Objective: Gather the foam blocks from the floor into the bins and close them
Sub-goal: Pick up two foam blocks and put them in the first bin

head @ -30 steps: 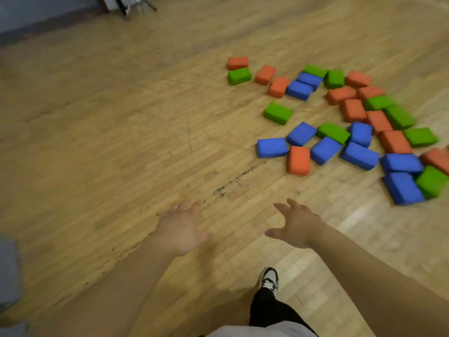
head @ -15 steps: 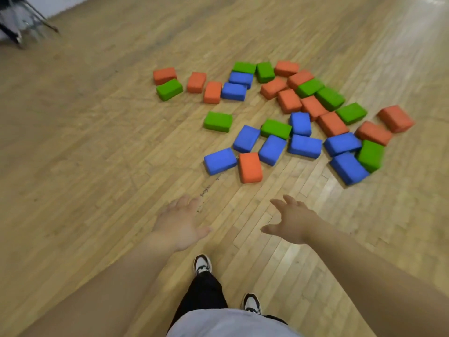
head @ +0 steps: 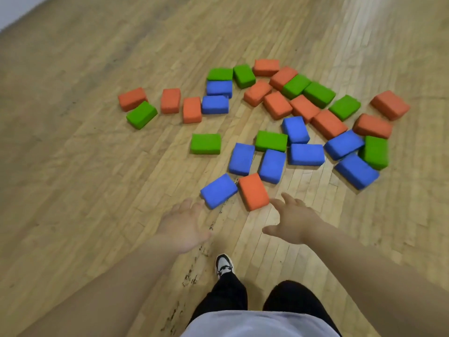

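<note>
Several orange, blue and green foam blocks lie scattered on the wooden floor. Nearest me are a blue block and an orange block, side by side. My left hand reaches forward, fingers straight, its tips just short of the blue block. My right hand is spread open, fingertips close to the orange block's near corner. Both hands hold nothing. A lone green block lies a little farther off. No bins are in view.
My legs in dark trousers and one white shoe stand below the hands. Dark scuff marks run along the floorboards near my feet. A pale wall edge shows at the top left.
The blocks have come closer and shifted toward the middle of view as I stepped forward. Both hands have stretched out to the nearest blue and orange blocks.
</note>
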The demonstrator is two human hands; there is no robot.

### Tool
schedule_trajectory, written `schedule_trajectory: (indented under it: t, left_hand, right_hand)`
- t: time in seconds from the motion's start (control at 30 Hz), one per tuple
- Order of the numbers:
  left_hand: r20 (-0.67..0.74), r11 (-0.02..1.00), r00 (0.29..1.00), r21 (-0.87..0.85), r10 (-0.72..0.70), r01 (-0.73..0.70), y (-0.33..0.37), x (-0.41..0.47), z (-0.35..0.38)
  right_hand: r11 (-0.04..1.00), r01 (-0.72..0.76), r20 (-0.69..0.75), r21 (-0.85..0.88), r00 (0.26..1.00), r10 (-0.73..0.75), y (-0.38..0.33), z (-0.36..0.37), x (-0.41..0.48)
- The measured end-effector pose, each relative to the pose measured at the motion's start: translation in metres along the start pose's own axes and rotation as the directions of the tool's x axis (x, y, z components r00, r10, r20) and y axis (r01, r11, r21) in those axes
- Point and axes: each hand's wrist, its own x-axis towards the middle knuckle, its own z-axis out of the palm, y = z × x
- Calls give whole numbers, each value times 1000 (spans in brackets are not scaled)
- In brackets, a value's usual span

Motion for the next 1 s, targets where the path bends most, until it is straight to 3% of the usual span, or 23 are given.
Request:
schedule_trajectory:
  t: [0.27, 0.63, 0.8, 1.0]
  left_hand:
    - [37, 998, 998, 43, 48, -49, -22, 119, -57]
    - [153, 992, 985, -80, -83, 96, -20, 296, -72]
    - [205, 991, 978, -122, -34, 61, -32, 408, -31]
    - [229, 994, 973, -112, 19, 7, -52, 570, 74]
  right_hand:
    - [1000, 7, 29, -2, 1000, -7, -13, -64, 106]
    - [985, 124, 199, -121, 975, -98, 22, -129, 317]
    - [980, 137, 266, -144, 959, -95, 32, -104, 425]
    - [975, 126, 321, -184, 945, -61, 45, -5, 575]
